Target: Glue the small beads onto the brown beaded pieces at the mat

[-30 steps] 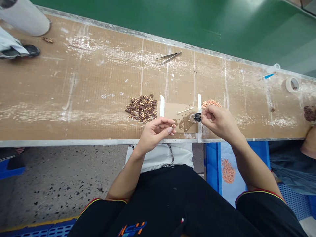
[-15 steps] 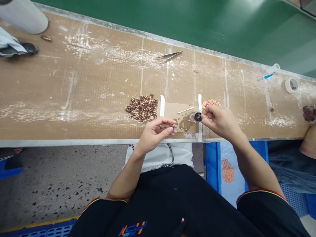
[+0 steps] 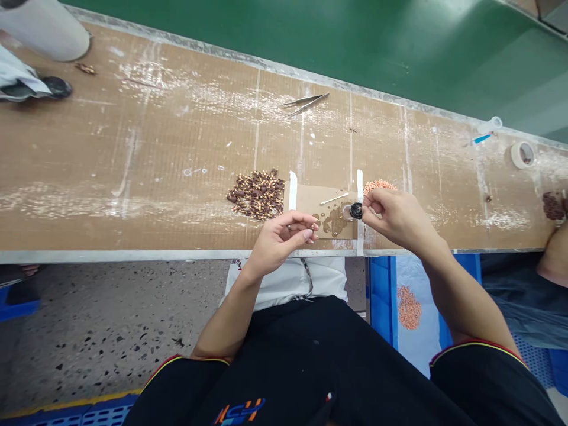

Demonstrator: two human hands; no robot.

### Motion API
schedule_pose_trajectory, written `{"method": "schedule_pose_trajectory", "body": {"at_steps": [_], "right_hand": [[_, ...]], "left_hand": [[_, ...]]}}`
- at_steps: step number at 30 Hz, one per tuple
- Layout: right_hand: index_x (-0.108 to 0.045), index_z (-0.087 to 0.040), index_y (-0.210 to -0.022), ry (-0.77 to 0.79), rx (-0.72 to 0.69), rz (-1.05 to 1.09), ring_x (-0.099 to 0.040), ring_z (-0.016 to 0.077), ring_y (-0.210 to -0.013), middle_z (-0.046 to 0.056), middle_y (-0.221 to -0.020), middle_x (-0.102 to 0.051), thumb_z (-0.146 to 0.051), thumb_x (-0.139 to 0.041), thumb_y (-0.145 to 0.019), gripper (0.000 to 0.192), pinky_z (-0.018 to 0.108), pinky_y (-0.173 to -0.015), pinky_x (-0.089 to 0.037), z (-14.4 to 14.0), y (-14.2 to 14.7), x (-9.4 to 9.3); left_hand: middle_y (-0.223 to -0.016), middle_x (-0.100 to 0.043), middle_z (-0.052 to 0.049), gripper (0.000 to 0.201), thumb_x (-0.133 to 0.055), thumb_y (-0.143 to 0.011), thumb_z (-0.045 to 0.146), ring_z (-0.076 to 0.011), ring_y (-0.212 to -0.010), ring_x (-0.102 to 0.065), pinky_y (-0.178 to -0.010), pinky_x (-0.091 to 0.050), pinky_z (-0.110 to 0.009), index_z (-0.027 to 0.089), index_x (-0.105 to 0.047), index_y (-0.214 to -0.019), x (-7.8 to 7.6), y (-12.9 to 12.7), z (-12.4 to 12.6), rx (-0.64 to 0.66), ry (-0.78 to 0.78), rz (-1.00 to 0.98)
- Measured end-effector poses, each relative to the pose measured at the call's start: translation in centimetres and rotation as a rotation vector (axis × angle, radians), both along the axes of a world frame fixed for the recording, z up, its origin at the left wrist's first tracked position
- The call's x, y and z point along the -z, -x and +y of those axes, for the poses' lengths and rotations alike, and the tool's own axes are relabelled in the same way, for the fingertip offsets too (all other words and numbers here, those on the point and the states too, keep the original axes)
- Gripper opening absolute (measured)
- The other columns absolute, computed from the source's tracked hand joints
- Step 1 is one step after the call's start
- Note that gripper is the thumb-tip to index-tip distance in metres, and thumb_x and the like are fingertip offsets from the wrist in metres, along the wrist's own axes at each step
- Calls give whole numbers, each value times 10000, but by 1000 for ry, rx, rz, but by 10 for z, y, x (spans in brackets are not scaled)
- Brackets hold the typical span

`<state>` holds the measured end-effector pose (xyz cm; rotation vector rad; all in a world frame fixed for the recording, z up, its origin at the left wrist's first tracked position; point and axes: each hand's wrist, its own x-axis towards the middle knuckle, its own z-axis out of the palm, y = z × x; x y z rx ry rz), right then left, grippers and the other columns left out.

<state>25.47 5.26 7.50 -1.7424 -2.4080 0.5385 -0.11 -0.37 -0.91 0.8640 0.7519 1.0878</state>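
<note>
I observe both hands working at the near edge of the counter (image 3: 133,171), over a small cardboard piece (image 3: 310,198) fixed down by two white tape strips (image 3: 291,190).

The right hand (image 3: 394,216) has its grip pinched on a small black round part (image 3: 355,210), thumb and forefinger closed on its right side. The part sits just above the right tape strip, over the stained patch of the cardboard.

The left hand (image 3: 281,239) hovers at the near edge, fingers curled with thumb and forefinger tips drawn together. It appears to pinch something tiny; I cannot tell what.

A pile of dark brown small parts (image 3: 257,193) lies just left of the cardboard. A pile of pinkish-orange small parts (image 3: 377,186) lies just beyond the right hand. A thin white stick (image 3: 333,199) rests on the cardboard.

Tweezers (image 3: 306,103) lie near the far edge, well apart from the hands. A tape roll (image 3: 522,154) and a small clear vial (image 3: 489,126) sit towards the far right corner.

Another person's arm (image 3: 554,254) shows at the right edge.
</note>
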Motion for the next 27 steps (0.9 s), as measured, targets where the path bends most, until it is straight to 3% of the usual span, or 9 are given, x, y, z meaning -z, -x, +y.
{"method": "schedule_pose_trajectory", "body": {"at_steps": [6,12,16,20,27], "right_hand": [[-491,-249,-711,-7,6,58,-428,135,-536,-46,-567,-435,-273,-620,-814,167,279,-561,-297,-1,-1,0],[-541,-243,-744,-108,80,255,-423,112,-511,-50,-590,-493,-225,-608,-833,113,269,-536,-336,-16,2,-1],[-549,-243,-766,-170,66,459,-421,104,-518,-44,-633,-546,-199,-605,-865,122,260,-514,-340,-37,23,2],[-556,-242,-805,-174,52,662,-488,108,-570,-35,-698,-591,-173,-607,-886,118,251,-547,-390,-56,55,17],[-575,-238,-828,1,242,897,-606,130,-624,-2,-761,-654,-273,-615,-937,121,272,-593,-505,-61,88,45]], "left_hand": [[-933,-815,-78,331,-881,-851,428,-173,-768,-795,-684,-666,-256,158,-789,-1020,1,0,0,3,12,-5],[-951,-823,-88,336,-891,-843,406,-163,-717,-789,-605,-640,-229,159,-811,-1056,1,0,0,-5,43,-33],[-945,-829,-93,337,-907,-832,386,-156,-702,-782,-606,-642,-229,171,-836,-1081,1,2,1,10,70,-79],[-915,-831,-79,296,-937,-802,368,-126,-654,-761,-610,-638,-210,188,-855,-1023,0,3,3,-10,91,-127],[-809,-784,-48,330,-960,-765,398,-122,-617,-730,-598,-626,-216,168,-845,-972,0,3,5,-26,86,-110]]}}
